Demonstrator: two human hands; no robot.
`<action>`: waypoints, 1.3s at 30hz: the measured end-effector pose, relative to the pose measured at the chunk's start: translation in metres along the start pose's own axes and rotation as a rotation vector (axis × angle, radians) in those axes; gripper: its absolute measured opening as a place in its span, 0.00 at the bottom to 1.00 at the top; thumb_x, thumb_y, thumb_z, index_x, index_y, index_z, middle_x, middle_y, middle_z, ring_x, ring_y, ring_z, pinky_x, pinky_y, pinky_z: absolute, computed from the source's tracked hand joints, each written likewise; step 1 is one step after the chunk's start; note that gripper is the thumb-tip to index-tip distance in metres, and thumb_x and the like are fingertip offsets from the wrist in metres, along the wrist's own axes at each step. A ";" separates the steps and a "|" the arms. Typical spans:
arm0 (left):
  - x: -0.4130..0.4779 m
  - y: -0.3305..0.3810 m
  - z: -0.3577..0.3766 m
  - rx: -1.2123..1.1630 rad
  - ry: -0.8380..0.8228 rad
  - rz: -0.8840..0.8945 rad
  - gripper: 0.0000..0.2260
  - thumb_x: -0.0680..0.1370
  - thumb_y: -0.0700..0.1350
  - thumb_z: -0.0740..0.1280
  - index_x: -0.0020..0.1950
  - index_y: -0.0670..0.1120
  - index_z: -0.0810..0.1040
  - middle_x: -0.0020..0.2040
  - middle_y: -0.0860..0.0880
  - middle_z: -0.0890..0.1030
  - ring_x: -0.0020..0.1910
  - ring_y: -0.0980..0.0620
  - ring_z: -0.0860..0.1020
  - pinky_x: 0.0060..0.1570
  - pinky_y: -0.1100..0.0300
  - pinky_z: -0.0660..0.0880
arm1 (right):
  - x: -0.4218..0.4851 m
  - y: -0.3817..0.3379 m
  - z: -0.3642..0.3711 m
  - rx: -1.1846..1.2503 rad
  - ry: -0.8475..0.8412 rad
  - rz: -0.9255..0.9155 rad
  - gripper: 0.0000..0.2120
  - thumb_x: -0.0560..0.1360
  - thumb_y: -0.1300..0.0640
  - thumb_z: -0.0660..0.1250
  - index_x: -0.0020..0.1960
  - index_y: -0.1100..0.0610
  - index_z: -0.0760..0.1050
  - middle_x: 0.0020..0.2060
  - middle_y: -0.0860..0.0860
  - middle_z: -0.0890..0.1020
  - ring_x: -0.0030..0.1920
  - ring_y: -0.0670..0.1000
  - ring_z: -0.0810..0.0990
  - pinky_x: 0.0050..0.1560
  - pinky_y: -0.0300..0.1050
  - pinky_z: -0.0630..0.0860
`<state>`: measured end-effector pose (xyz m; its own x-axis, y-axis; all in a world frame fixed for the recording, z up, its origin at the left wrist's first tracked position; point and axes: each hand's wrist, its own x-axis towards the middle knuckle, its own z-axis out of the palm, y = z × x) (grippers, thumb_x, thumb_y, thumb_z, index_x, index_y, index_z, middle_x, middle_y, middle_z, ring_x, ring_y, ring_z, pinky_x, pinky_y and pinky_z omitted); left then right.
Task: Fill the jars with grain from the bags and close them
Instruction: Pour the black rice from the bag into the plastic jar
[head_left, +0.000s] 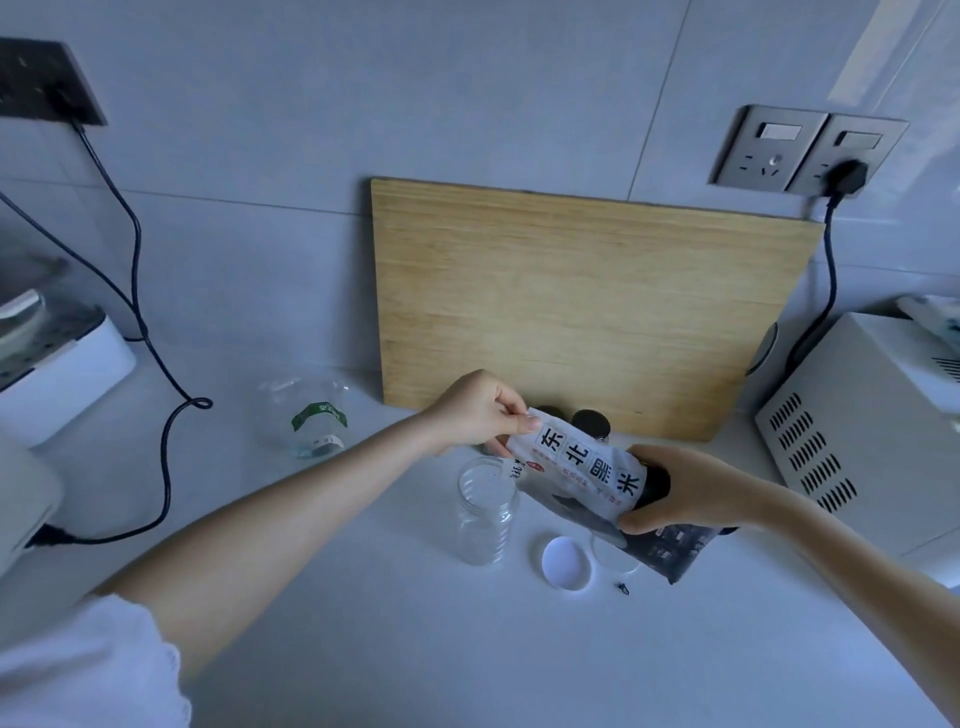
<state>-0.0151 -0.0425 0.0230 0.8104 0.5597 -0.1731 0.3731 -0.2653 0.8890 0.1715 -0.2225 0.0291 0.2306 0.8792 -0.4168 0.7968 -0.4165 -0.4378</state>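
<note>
Above the middle of the white counter (395, 649), a printed bag (582, 467) of grain is held tilted, its upper end lowered to the left, just over the mouth of an open clear jar (485, 512) that stands upright. The bag's top corner is pinched between the thumb and fingers of the left hand (480, 410). Its lower part is grasped by the right hand (691, 491), whose fingers are curled round it, though the far side of that grip is hidden by the hand itself. Whether the bag's mouth is open cannot be told. A white lid (566, 564) is laid flat on the counter just right of the jar. Beside it a round clear thing (615, 558) is half covered by the bag's dark lower end, so it cannot be said whether it is a lid or a jar. A small dark speck (622, 588) near them is too small to be named. Behind the bag, a black-topped jar (592, 422) is mostly hidden, and only a sliver of a second dark top (548, 412) is seen. A wooden cutting board (587, 301) is leaned against the tiled wall. At the left, a plastic bottle (311, 415) with a green label is blurred. A microwave (857, 441) is cut off by the right edge, and a black plug (847, 179) is seated in the wall sockets (769, 150).
</note>
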 end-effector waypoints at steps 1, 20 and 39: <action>0.000 -0.002 0.000 -0.019 0.003 -0.008 0.06 0.74 0.41 0.70 0.40 0.39 0.79 0.40 0.40 0.82 0.34 0.45 0.82 0.46 0.43 0.80 | 0.000 -0.003 -0.002 -0.026 0.000 -0.004 0.18 0.59 0.41 0.74 0.45 0.40 0.72 0.41 0.41 0.82 0.41 0.41 0.81 0.45 0.44 0.80; -0.004 -0.021 -0.006 -0.227 0.030 -0.045 0.06 0.74 0.41 0.70 0.43 0.37 0.80 0.41 0.40 0.82 0.39 0.43 0.81 0.42 0.56 0.82 | -0.003 -0.037 -0.032 -0.286 -0.086 0.017 0.18 0.60 0.37 0.72 0.45 0.42 0.71 0.39 0.40 0.81 0.40 0.42 0.80 0.42 0.44 0.80; -0.005 -0.027 -0.007 -0.276 0.044 -0.062 0.07 0.74 0.40 0.70 0.43 0.36 0.80 0.43 0.37 0.82 0.41 0.41 0.81 0.43 0.54 0.82 | -0.001 -0.048 -0.035 -0.460 -0.004 -0.028 0.25 0.60 0.34 0.69 0.54 0.37 0.66 0.38 0.37 0.79 0.40 0.41 0.78 0.43 0.40 0.71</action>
<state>-0.0322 -0.0330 0.0032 0.7676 0.6029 -0.2174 0.2790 -0.0089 0.9602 0.1528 -0.1952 0.0787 0.2040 0.8873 -0.4137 0.9680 -0.2458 -0.0500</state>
